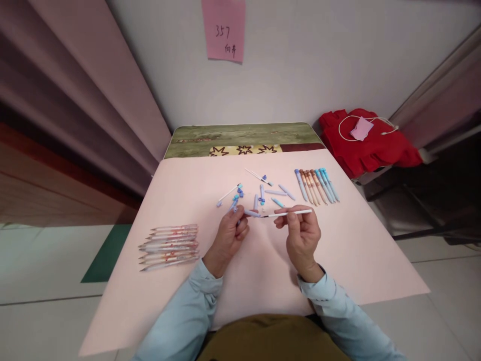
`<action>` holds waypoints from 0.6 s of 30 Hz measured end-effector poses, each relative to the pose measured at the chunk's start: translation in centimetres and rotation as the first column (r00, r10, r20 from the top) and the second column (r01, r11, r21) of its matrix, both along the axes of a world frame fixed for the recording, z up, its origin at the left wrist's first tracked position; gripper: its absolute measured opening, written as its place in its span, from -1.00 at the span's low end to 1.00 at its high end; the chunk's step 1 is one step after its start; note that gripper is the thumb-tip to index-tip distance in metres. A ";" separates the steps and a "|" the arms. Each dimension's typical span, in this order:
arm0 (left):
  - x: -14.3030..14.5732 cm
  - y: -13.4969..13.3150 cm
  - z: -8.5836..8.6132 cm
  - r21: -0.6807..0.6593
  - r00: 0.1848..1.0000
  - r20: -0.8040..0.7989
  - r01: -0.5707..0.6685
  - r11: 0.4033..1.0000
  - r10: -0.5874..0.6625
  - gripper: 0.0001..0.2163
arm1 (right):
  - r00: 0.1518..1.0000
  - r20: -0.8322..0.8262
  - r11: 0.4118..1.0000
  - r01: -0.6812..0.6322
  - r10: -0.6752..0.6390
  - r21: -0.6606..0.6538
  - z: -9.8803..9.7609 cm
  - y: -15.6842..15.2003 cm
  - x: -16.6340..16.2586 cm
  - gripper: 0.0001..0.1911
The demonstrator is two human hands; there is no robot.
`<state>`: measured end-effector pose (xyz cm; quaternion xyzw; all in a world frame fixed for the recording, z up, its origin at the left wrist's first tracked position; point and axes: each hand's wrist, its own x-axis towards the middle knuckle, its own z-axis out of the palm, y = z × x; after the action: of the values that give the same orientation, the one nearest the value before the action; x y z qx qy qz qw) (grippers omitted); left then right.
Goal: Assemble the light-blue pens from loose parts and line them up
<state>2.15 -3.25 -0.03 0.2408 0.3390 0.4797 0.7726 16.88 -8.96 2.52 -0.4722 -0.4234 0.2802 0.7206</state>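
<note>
My left hand [230,233] is closed round a pale blue pen barrel [251,213], whose end sticks out to the right. My right hand [300,233] pinches a thin white refill [291,213] that lies level, its dark tip pointing at the barrel's open end. Both hands hover just above the pink sheet [180,200] on the table. Loose pen parts [259,192], blue barrels, caps and another refill, are scattered just beyond my fingers.
A row of several assembled pens [316,185] lies at the right rear of the sheet. A bundle of pens [171,246] lies at the left front. A red cloth [370,140] with a cable sits on a chair to the right. A pink note [224,29] hangs on the wall.
</note>
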 end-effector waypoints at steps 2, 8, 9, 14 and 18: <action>0.0 0.0 0.0 -0.007 1.000 0.005 -0.001 1.000 0.001 -0.75 | 1.000 0.026 1.000 0.007 -0.007 -0.016 -0.1 0.1 -0.2 -0.87; 0.1 -0.1 0.1 -0.017 1.000 0.021 -0.008 1.000 0.009 -0.74 | 0.998 0.057 0.999 0.032 -0.032 -0.013 -0.5 0.3 -0.3 -0.86; 0.1 -0.1 0.1 -0.020 1.000 0.022 -0.008 1.000 0.009 -0.74 | 0.998 0.059 0.999 0.033 -0.033 -0.010 -0.5 0.3 -0.3 -0.86; 0.4 -0.3 0.5 -0.038 1.000 0.027 -0.003 0.999 0.004 -0.73 | 0.996 0.093 1.000 0.010 -0.008 -0.020 -1.1 0.0 -0.2 -0.89; 0.3 -0.3 0.5 -0.055 0.999 0.043 0.011 0.998 -0.009 -0.72 | 0.983 0.186 0.999 0.017 -0.012 -0.028 -1.5 -0.3 0.0 -0.87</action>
<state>2.46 -3.60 0.51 0.2108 0.3342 0.4713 0.7885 16.90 -9.30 1.07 -0.5098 -0.4811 0.2360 0.6730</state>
